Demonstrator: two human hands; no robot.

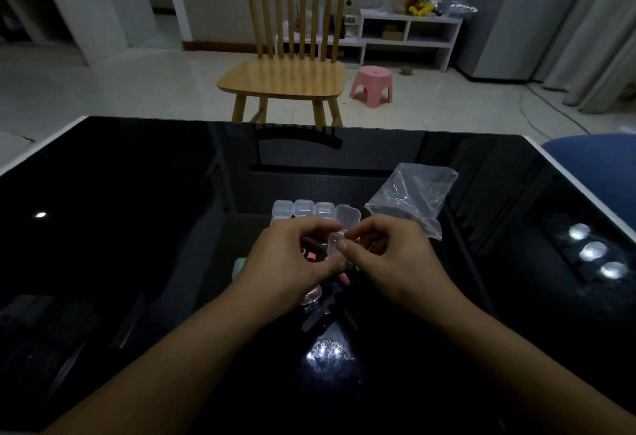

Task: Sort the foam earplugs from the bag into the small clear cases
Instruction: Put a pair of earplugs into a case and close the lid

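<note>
Above table (137,193), L hand (289,262) & R hand (395,259) both pinching open case (339,235), lid up, prob. to load earplugs (344,278).

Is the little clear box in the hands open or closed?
Open. The small clear plastic case, held between the left hand and right hand, has its hinged lid standing up behind it.

Left part of desk (103,228) bare, easy to pass. Middle crowded: row of cases (303,208) behind hands, loose earplugs (344,278) under them. Bag (413,197) blocks back right. Near edge open, only arms there.
</note>
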